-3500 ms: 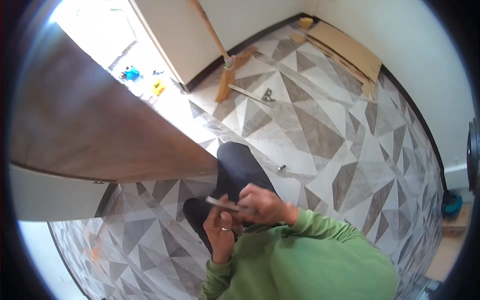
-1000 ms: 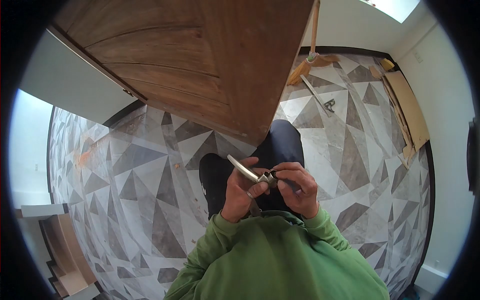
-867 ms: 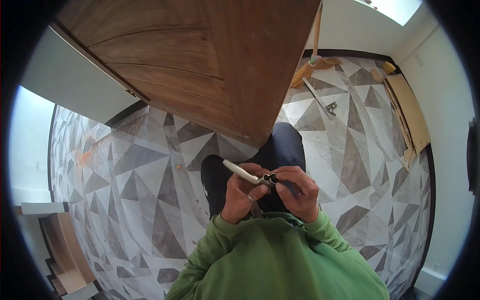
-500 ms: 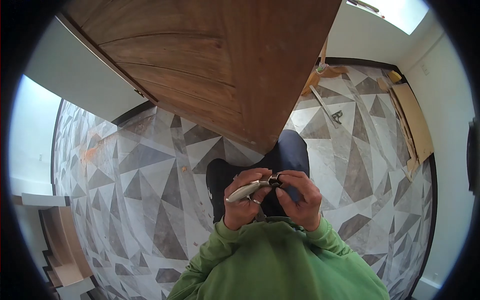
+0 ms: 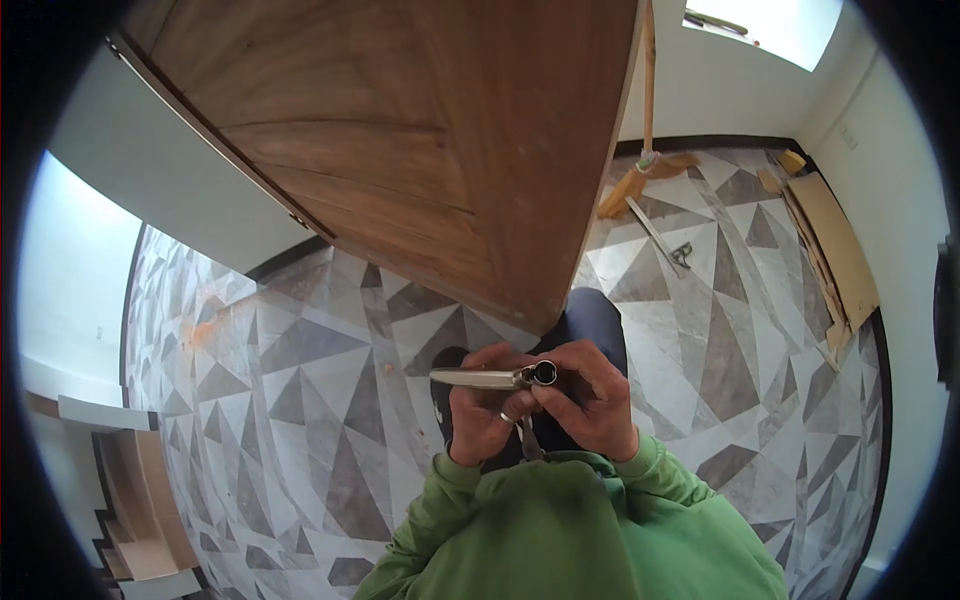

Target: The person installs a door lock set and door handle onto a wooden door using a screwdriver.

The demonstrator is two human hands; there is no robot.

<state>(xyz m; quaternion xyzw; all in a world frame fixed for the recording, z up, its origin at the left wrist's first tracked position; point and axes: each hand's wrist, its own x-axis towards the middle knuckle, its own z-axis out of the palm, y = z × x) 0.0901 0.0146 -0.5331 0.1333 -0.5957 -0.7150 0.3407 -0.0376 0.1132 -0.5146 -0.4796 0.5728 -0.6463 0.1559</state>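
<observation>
A silver lever door handle (image 5: 475,379) lies sideways between my two hands in front of my green sweatshirt. Its long grip points left, and its round hollow end (image 5: 544,373) faces up towards me. My left hand (image 5: 482,418) is closed around the lever from below, with a ring on one finger. Pressed against the round end, the fingers and thumb of my right hand (image 5: 597,403) pinch it. Another metal part (image 5: 530,440) shows below the hands; its shape is partly hidden.
A brown wooden door (image 5: 400,150) stands ajar directly ahead, its lower corner by my knee. Beyond its edge are a broom (image 5: 630,190) and a combination square (image 5: 660,240) on the patterned tile floor. Flattened cardboard (image 5: 835,250) leans at the right wall; steps (image 5: 145,490) are at lower left.
The handle has turned so that its lever lies level and its hollow end faces up. Both hands still hold it, and the view has shifted slightly.
</observation>
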